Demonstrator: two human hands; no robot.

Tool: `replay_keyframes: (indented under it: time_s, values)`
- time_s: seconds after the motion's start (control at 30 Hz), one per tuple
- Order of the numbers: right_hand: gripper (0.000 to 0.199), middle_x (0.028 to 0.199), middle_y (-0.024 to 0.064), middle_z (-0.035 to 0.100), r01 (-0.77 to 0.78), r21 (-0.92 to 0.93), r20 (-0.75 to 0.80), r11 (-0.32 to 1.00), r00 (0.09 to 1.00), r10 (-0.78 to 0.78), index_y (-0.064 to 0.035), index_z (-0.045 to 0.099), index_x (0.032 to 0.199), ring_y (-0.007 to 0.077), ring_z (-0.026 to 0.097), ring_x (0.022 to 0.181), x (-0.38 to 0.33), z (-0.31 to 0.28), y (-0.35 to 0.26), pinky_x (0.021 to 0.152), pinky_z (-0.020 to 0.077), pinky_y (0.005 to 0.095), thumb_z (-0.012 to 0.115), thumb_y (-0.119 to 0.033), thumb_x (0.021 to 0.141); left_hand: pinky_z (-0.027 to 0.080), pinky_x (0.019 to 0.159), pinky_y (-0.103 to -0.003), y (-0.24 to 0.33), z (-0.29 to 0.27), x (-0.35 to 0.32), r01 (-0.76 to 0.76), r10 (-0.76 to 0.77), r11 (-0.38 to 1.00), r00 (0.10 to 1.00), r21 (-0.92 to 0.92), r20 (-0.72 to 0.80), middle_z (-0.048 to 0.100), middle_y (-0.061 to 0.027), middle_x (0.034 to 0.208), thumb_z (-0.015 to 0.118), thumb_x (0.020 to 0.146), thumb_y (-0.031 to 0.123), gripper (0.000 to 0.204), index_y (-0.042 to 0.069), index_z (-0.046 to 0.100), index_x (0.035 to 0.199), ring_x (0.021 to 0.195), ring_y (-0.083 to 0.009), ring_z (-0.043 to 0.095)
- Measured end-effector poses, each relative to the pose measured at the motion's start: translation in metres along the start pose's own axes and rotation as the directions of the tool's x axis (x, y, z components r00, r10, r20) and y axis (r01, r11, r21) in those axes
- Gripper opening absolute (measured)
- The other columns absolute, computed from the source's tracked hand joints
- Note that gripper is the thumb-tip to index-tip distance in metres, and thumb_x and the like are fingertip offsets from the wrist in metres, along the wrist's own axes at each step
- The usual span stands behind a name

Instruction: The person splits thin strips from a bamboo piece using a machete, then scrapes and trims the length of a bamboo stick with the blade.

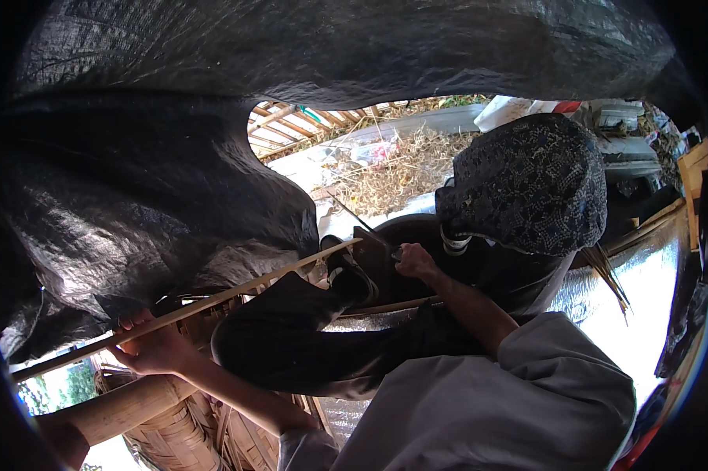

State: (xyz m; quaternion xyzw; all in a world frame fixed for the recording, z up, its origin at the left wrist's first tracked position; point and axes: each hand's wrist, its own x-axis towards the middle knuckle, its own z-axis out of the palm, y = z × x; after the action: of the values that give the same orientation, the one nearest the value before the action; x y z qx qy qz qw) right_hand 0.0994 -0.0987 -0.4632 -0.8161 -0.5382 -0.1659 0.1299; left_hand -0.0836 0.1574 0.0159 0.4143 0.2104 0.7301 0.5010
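Observation:
A long, narrow bamboo strip [212, 302] runs slantwise from the lower left up to the middle. My left hand [154, 345] is closed around it near its lower left part. The strip's far end lies beside my left shoe [350, 275]. My right hand [416, 261] grips a knife by its handle, which the fingers mostly hide. Its thin dark blade [359, 220] points up and left, close to the strip's far end. Whether the blade touches the strip I cannot tell.
Black plastic sheeting [173, 180] hangs overhead and down the left. Dark cloth with a pale pattern [530, 184] bulges beyond my right hand. A thick bamboo pole [126, 408] and a woven bamboo basket [173, 436] are at lower left. Dry straw [385, 180] covers the ground beyond.

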Motion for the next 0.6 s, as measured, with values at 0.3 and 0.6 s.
replay_keyframes:
  time_s: [0.3,0.6]
  values:
    - [0.032,0.087,0.021,0.06,-0.673,0.359,0.782,0.647,0.595,0.185,0.0003,0.057,0.088,0.0343,0.058,0.087,0.058,-0.069,0.01,0.078,0.0482,0.0397,0.056,-0.024,0.066,0.033,0.048,-0.02,-0.006,0.054,-0.037,-0.139,0.231,0.913,0.951,0.384,-0.204,0.04,0.0001,0.056,0.046,0.091,0.026,0.022,0.005,0.048,0.084,0.051,-0.0093,0.037]
    - [0.033,0.093,0.0204,0.06,-0.719,0.495,0.769,0.487,0.624,0.141,-0.001,0.056,0.092,0.0348,0.058,0.088,0.085,-0.093,0.001,0.077,0.0483,0.0415,0.06,-0.021,0.066,0.019,0.042,-0.022,-0.005,0.046,-0.045,-0.265,0.343,0.862,0.933,0.433,-0.111,0.024,0.0036,0.051,0.047,0.091,0.026,0.02,0.006,0.047,0.092,0.045,-0.0061,0.022]
